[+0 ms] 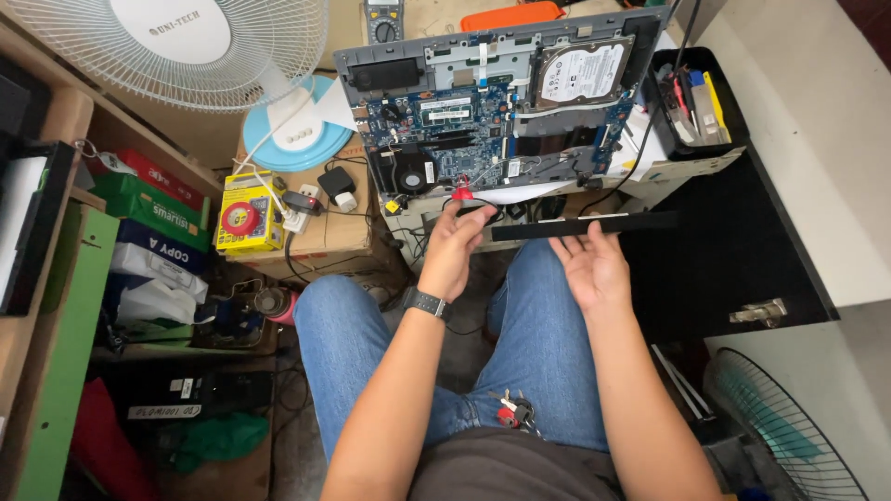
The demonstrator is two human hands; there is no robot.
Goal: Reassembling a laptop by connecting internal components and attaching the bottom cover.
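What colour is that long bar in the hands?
Black; the long bar shows best in the head view.

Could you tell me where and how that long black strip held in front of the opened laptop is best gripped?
Probably near its two ends, from below. The long black strip lies level and runs left to right, thin and narrow, so one central pinch might let it tip. The left hand is at its left end, and the right hand lies open, palm up, under the middle, just below the opened laptop.

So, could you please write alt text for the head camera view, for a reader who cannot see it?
A seated person in jeans holds a long black strip between the left hand and right hand, below an opened laptop with its circuit board and hard drive exposed. A white fan stands to the left.
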